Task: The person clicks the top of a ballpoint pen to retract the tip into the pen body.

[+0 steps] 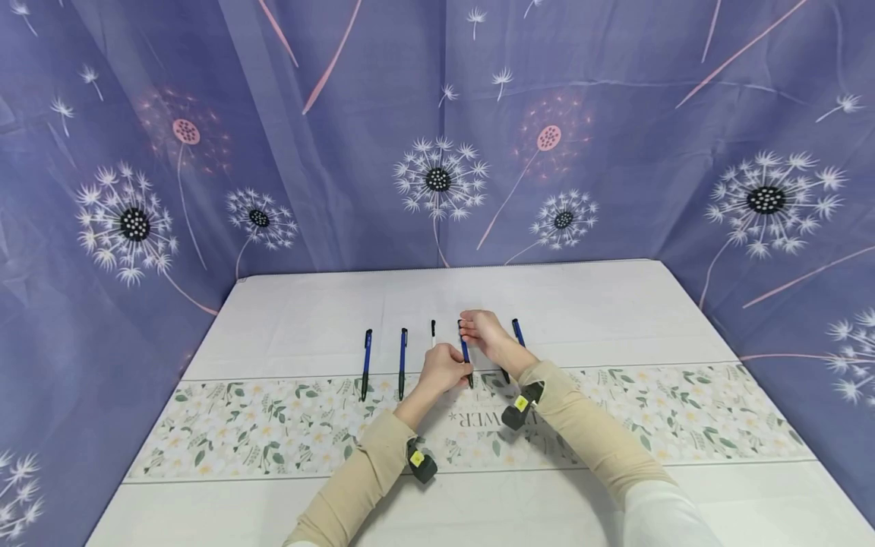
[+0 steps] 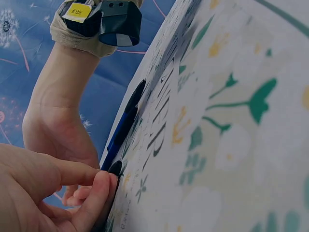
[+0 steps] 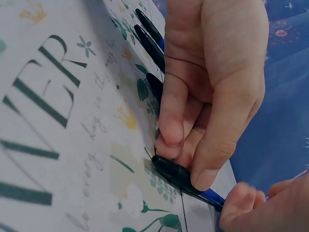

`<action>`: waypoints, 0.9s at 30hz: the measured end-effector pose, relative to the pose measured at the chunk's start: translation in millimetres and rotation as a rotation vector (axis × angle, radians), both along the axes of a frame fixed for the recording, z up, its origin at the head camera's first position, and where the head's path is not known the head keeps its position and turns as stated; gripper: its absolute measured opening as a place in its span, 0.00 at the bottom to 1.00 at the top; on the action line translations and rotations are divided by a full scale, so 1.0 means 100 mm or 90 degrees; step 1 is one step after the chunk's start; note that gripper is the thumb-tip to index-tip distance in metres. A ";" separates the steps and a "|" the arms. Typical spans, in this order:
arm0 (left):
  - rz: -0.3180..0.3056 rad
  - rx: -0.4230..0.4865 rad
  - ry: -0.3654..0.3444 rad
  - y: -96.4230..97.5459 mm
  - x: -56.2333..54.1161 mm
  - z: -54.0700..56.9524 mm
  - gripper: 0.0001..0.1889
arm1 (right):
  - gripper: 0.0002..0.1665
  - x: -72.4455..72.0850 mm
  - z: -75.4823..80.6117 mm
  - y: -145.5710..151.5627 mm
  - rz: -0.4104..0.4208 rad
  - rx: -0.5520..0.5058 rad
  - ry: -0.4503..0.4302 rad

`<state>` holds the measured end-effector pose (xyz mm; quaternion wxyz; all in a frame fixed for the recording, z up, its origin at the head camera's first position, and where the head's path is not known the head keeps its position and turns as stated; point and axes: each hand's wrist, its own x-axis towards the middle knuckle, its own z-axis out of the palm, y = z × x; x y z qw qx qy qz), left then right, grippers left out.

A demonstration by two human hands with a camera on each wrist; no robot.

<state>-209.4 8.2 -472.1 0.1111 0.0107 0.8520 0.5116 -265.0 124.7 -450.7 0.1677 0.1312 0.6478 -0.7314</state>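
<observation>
A blue pen (image 1: 465,352) with a dark grip lies lengthwise between my two hands. My left hand (image 1: 446,368) pinches its near, dark end between thumb and fingers; the tip (image 2: 116,167) pokes out past them. At the far end my right hand (image 1: 484,333) holds the pen's blue barrel (image 3: 212,197) with its fingertips. Left of my left hand lies a white pen (image 1: 434,332) with a black top, its lower part hidden behind that hand. Another blue pen (image 1: 517,331) lies to the right, partly covered by my right wrist.
Two more blue pens, one outer (image 1: 367,365) and one inner (image 1: 402,365), lie roughly parallel on the left. The white table (image 1: 307,304) carries a floral printed band (image 1: 239,425). Purple dandelion curtains (image 1: 355,190) enclose its back and sides.
</observation>
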 end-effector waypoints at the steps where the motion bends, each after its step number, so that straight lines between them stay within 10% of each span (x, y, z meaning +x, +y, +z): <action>1: 0.001 0.001 -0.001 0.00 0.00 0.00 0.07 | 0.27 0.00 0.00 0.01 0.003 -0.014 -0.003; 13: -0.002 0.048 0.002 -0.02 0.02 0.05 0.06 | 0.16 0.02 0.05 0.08 0.016 -0.125 -0.039; 27: 0.014 0.254 -0.037 0.06 0.00 0.04 0.13 | 0.10 0.04 0.12 0.20 0.008 -0.181 -0.045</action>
